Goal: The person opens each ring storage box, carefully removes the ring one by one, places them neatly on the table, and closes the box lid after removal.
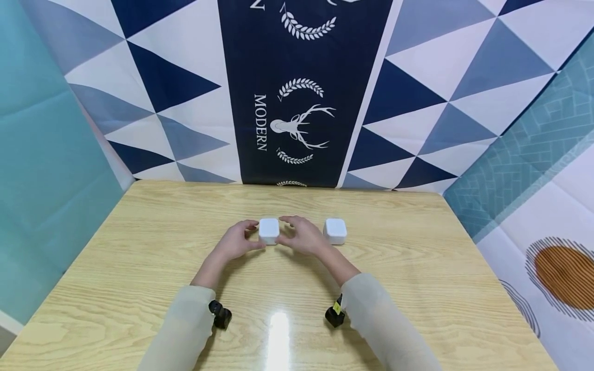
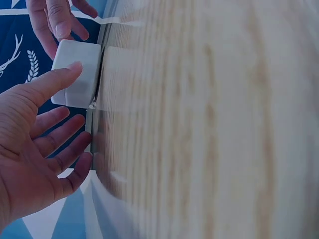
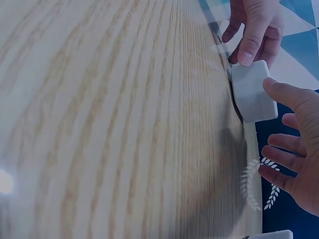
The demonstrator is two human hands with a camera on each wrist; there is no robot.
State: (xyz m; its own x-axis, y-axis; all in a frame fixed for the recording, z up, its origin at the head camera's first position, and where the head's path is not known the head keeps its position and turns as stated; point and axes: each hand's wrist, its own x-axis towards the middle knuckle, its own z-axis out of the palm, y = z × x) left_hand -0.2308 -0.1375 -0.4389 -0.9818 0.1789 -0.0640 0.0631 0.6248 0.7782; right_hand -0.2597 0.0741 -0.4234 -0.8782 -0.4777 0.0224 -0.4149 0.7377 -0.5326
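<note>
A small white box with rounded corners (image 1: pixel 269 230) sits on the wooden table between the two hands. My left hand (image 1: pixel 237 240) is at its left side, and in the left wrist view the thumb (image 2: pixel 55 83) overlaps the box while the other fingers spread loosely below. On the opposite side is my right hand (image 1: pixel 303 237), its thumb tip (image 3: pixel 271 85) right at the box's edge. Its other fingers stand apart, lightly bent. A second white box of the same kind (image 1: pixel 335 231) rests just right of my right hand.
The wooden table (image 1: pixel 139 288) ends at a patterned cloth (image 1: pixel 185 103) hanging behind it. Cloth also hangs along the left and right sides. Small black wrist cameras (image 1: pixel 220 315) sit at both sleeves. A bright reflection shows on the table's near part.
</note>
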